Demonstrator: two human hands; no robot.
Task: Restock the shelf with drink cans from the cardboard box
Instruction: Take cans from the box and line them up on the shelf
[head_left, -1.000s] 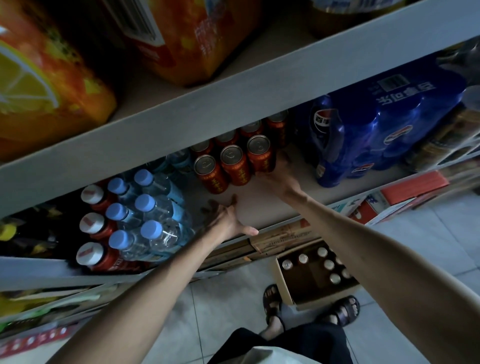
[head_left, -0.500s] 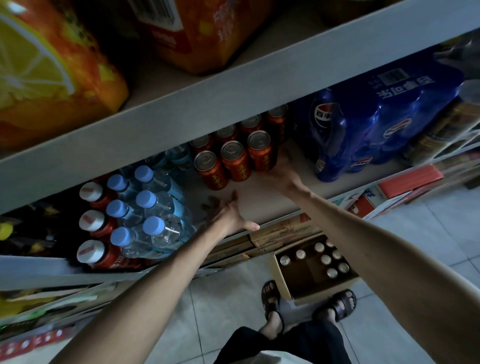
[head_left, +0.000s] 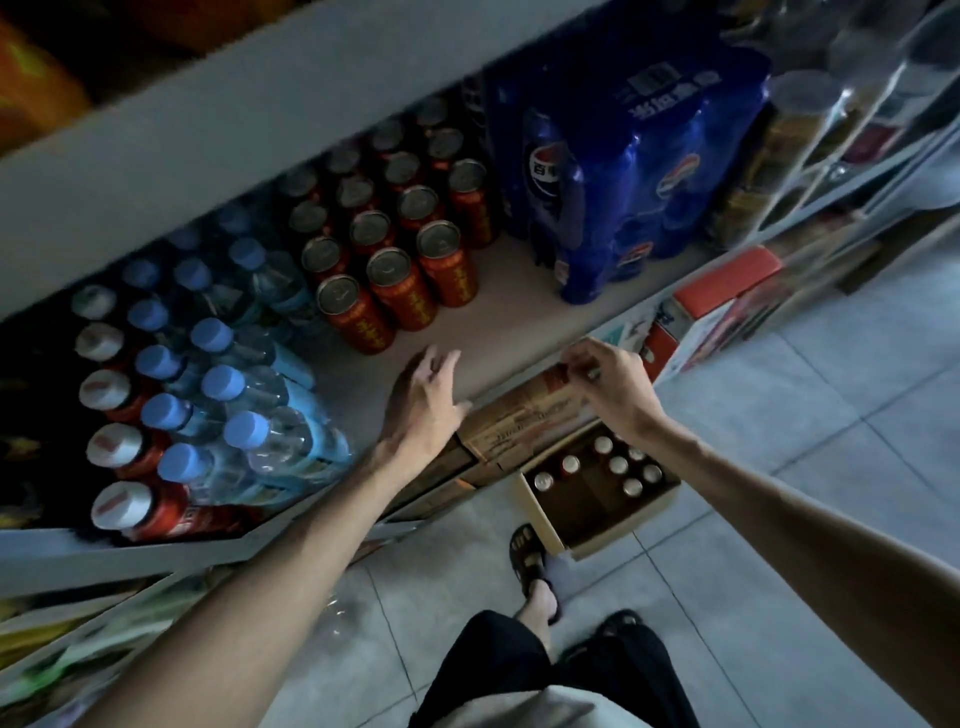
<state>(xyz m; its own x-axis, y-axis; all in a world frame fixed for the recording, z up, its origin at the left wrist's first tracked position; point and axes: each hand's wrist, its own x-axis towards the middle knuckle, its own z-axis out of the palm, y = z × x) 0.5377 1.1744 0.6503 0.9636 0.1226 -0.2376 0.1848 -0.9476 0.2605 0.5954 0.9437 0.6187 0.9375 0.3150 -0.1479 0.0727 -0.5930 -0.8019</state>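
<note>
- Our left hand (head_left: 423, 397) hangs loose and empty over the near edge of the shelf (head_left: 498, 332); our right hand (head_left: 605, 379) is curled, and we cannot tell what, if anything, it grips.
- The remaining drink cans (head_left: 618, 464) stand upright in the cardboard box (head_left: 540, 519) on the floor, below the shelf.
- We judge them full: heavy, rigid, smooth-sided. We would wrap the body mid-height, not pinch the rim.
- Red cans (head_left: 387, 228) fill rows further back, with bare shelf before them.
</note>
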